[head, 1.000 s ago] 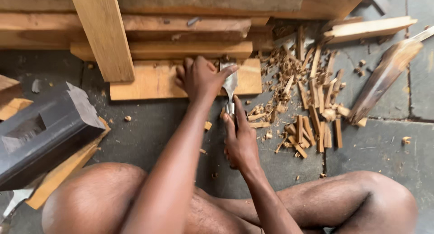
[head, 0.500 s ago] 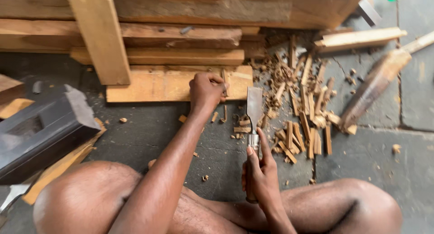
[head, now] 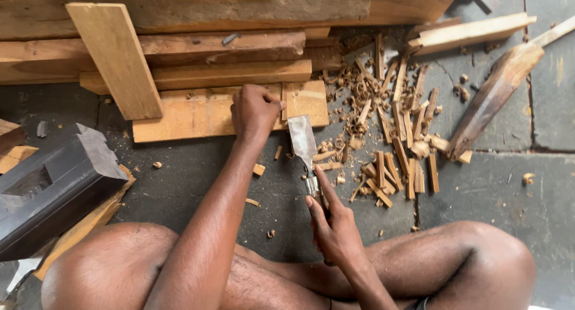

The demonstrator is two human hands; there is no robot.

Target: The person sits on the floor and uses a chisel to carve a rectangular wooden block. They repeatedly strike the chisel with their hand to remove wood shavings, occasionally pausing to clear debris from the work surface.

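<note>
My left hand (head: 254,109) rests with curled fingers on a flat pale wooden board (head: 191,115) lying on the dark floor. My right hand (head: 335,229) grips the handle of a wide flat chisel (head: 302,142), index finger stretched along its shank. The steel blade points away from me; its tip lies just below the board's right end, beside my left wrist. What the curled left fingers hold, if anything, is hidden.
Long planks (head: 179,52) are stacked behind the board, and one plank (head: 117,58) leans across them. Wood chips and shavings (head: 389,130) litter the floor to the right. A dark wooden block (head: 54,184) sits at left, a dark tapered slab (head: 491,100) at right. My bare knees fill the bottom.
The chisel has drawn back from the board toward me; its blade was up beside my left hand a second ago. My left hand has stayed on the board.
</note>
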